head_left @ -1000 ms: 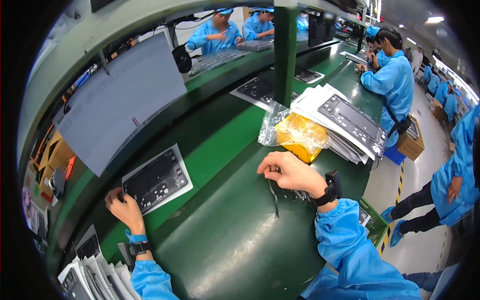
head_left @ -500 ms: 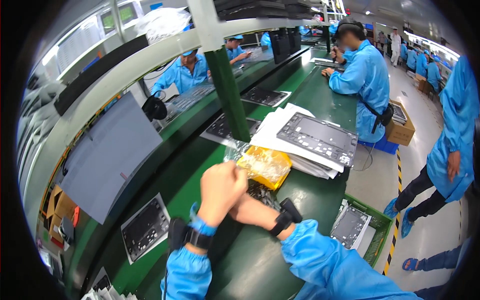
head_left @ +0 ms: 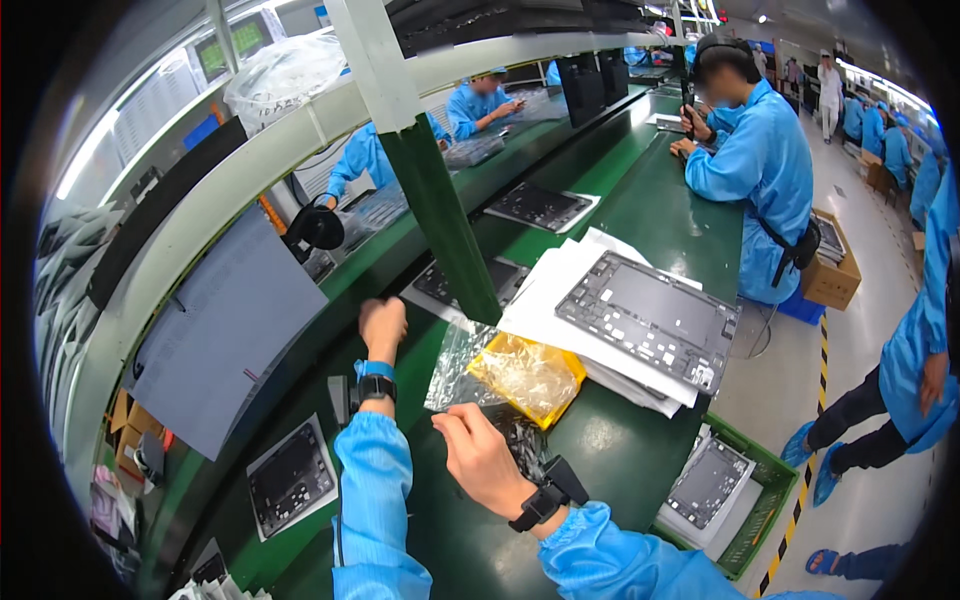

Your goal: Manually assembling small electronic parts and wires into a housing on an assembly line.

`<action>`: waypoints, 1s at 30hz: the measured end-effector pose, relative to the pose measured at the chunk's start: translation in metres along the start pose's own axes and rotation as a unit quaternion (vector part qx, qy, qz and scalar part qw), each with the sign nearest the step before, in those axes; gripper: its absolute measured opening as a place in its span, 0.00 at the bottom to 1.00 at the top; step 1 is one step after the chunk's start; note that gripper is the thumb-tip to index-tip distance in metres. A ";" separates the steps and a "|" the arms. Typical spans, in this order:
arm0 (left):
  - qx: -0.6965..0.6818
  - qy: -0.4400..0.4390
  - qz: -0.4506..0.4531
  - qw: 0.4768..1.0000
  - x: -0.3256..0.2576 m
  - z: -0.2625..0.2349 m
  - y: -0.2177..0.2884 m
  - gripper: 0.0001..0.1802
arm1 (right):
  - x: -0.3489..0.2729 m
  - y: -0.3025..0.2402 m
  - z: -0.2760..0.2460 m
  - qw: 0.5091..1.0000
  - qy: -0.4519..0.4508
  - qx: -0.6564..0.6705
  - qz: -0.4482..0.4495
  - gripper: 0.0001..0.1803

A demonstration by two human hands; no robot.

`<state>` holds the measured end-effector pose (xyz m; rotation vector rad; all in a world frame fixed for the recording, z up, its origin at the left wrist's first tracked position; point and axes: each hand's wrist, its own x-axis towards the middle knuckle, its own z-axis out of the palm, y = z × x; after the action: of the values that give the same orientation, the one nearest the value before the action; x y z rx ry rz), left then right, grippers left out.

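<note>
My left hand [head_left: 383, 328] reaches over the green bench with its fingers curled in. It is nearest to a black device panel [head_left: 425, 283] lying on a white sheet beside the green post. My right hand [head_left: 485, 458] is nearer to me, with thumb and fingertips drawn together. Whatever either hand holds is hidden or too small to make out. Just beyond my right hand stands a yellow tray [head_left: 572, 392] with crumpled clear plastic film [head_left: 528, 378] in it. More clear film [head_left: 452, 370] lies along its left side. Dark, shiny film [head_left: 525, 440] lies beside my right wrist.
A black frame panel [head_left: 655, 315] rests on a stack of white sheets [head_left: 545, 300] right of the post [head_left: 435, 210]. Another panel [head_left: 292, 478] lies at the left. A green crate [head_left: 765, 500] stands at right. A co-worker [head_left: 750, 150] sits farther along the bench.
My hands were together by the yellow tray and are now apart. The left has moved away to the far left; the right has drawn slightly nearer to me. The view has shifted a little.
</note>
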<state>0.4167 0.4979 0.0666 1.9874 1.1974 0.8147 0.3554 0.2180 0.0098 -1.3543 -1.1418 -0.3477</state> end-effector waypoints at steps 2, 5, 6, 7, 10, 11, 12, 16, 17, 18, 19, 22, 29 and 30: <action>0.017 -0.122 -0.120 0.985 0.032 0.025 -0.038 0.21 | 0.000 0.000 0.000 0.998 0.049 -0.024 0.021 0.12; -0.130 -0.165 -0.083 0.974 0.058 0.067 -0.078 0.22 | 0.005 0.001 0.000 0.993 0.105 -0.047 0.011 0.15; -0.060 -0.180 -0.041 0.981 0.042 0.115 -0.053 0.23 | 0.002 0.019 -0.013 0.989 0.123 -0.079 0.012 0.16; -0.022 -0.182 -0.001 0.983 0.064 0.095 -0.064 0.23 | 0.005 0.006 -0.006 0.990 0.129 -0.047 -0.011 0.17; 0.017 -0.191 -0.058 0.980 0.092 0.083 -0.052 0.21 | 0.017 -0.005 -0.003 0.985 0.158 0.014 -0.060 0.20; 0.004 -0.201 -0.132 0.971 0.095 0.094 -0.051 0.16 | 0.014 -0.003 -0.006 0.985 0.161 0.011 -0.057 0.20; -0.063 -0.196 -0.133 0.970 0.085 0.099 -0.055 0.13 | 0.009 -0.002 -0.009 0.986 0.154 0.010 -0.058 0.20; -0.098 -0.162 -0.110 0.976 0.052 0.101 -0.038 0.09 | 0.005 0.010 -0.019 0.988 0.138 -0.015 -0.072 0.20; -0.123 -0.094 -0.069 0.986 0.051 0.074 -0.043 0.08 | 0.006 0.007 -0.014 0.989 0.127 0.003 -0.077 0.20; -0.145 -0.024 -0.026 0.989 0.051 0.045 -0.046 0.07 | 0.008 0.001 -0.010 0.988 0.130 0.003 -0.086 0.20; -0.205 0.011 0.007 0.979 0.062 0.003 -0.063 0.08 | 0.011 -0.014 -0.003 0.987 0.127 0.018 -0.100 0.19; -0.270 -0.001 0.015 0.963 0.028 -0.047 -0.057 0.21 | 0.014 -0.008 -0.008 0.985 0.130 -0.015 -0.112 0.16; -0.331 -0.041 -0.008 0.943 -0.171 -0.222 -0.059 0.26 | 0.006 -0.015 -0.002 0.986 0.117 -0.006 -0.119 0.17; -0.336 -0.034 0.002 0.941 -0.206 -0.240 -0.065 0.24 | 0.006 -0.018 -0.002 0.985 0.116 -0.004 -0.124 0.16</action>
<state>0.1182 0.3879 0.1200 1.4372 0.7318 0.9859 0.3452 0.2136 0.0261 -1.1449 -1.1145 -0.6737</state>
